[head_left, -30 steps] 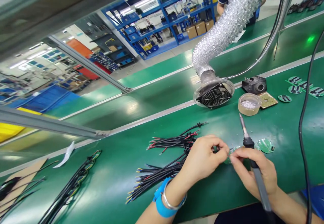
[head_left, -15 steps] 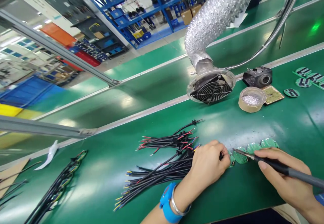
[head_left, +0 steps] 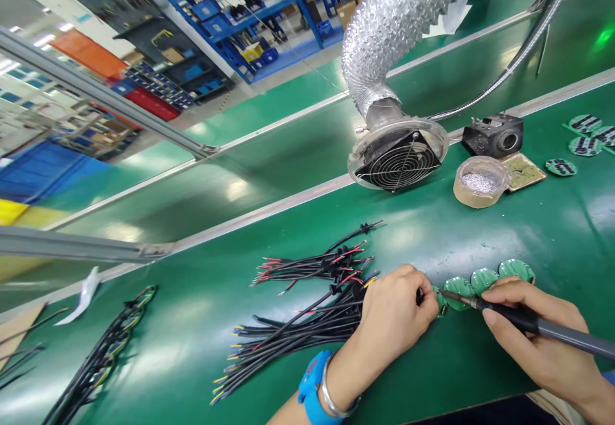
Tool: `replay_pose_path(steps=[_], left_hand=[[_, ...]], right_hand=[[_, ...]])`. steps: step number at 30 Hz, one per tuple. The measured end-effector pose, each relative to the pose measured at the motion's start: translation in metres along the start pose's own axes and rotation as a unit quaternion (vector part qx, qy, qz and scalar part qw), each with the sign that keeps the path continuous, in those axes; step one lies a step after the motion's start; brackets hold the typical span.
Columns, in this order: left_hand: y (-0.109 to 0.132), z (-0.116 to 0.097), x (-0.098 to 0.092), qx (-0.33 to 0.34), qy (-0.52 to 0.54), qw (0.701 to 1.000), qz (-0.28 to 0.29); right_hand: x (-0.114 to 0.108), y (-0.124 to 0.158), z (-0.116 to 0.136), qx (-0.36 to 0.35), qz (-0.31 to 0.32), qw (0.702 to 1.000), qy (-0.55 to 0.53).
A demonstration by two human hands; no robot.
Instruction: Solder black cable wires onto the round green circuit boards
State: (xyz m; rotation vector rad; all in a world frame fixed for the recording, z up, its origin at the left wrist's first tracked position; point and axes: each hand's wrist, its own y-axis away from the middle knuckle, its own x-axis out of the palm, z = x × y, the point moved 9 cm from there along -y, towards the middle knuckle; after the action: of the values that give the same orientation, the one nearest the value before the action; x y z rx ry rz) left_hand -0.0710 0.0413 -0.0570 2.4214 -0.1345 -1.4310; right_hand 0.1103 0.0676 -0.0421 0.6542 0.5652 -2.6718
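Observation:
My left hand (head_left: 396,306) is closed in a pinch on a black cable (head_left: 419,295), of which only a small dark part shows between the fingers. It sits at the left end of a row of round green circuit boards (head_left: 484,279). My right hand (head_left: 548,335) grips a soldering iron (head_left: 571,335) like a pen. The iron's tip points left, close to the leftmost board beside my left fingertips; whether it touches is too small to tell. Black cables (head_left: 298,335) with coloured wire ends lie left of and partly behind my left hand.
A fume extractor hood (head_left: 401,159) on a silver duct hangs over the bench. Behind the boards stand a tub of metal shavings (head_left: 480,183), a sponge tray (head_left: 523,172) and a black iron holder (head_left: 494,136). More boards (head_left: 585,146) lie far right; another cable bundle (head_left: 103,354) lies left.
The soldering iron's tip has moved slightly left and down, closer to my left fingertips. My left hand keeps its pinch at the leftmost board. The camera view has shifted a little.

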Motion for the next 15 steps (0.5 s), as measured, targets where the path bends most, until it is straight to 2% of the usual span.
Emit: replay_pose_path(steps=[15], left_hand=[[-0.0003,-0.0023,0.0002,-0.008,-0.011,1.0,-0.001]], right_hand=[[-0.0018,-0.0008,0.002,0.004,-0.006,1.0,0.0]])
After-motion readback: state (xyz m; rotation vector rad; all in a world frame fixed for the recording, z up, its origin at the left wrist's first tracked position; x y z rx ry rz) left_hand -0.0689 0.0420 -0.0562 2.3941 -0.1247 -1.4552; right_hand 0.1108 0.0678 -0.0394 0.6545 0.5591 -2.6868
